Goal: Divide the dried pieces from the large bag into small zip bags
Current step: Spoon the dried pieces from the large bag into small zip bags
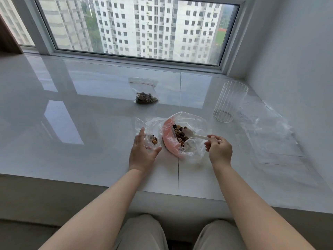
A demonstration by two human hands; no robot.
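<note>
The large clear plastic bag with a pink band (182,136) lies open on the glossy white stone table (81,109), a little right of centre and close to the near edge, its mouth gaping toward the right and a heap of brown dried pieces (178,133) showing inside. The right hand (219,148) pinches the handle of a white plastic spoon (193,134), whose bowl rests on that heap. Just left of the big bag, touching it, the left hand (142,152) cradles a small clear zip bag (150,136) with thumb and fingers spread round it; a few pieces sit at its bottom. Farther toward the window, well apart, a second small zip bag with a red seal line (144,91) lies flat, already holding a portion. At the right stands a ribbed clear glass tumbler (229,101), with flat clear plastic sheets or bags (270,134) spread beside it toward the wall. The left half of the table is bare, shining surface.
</note>
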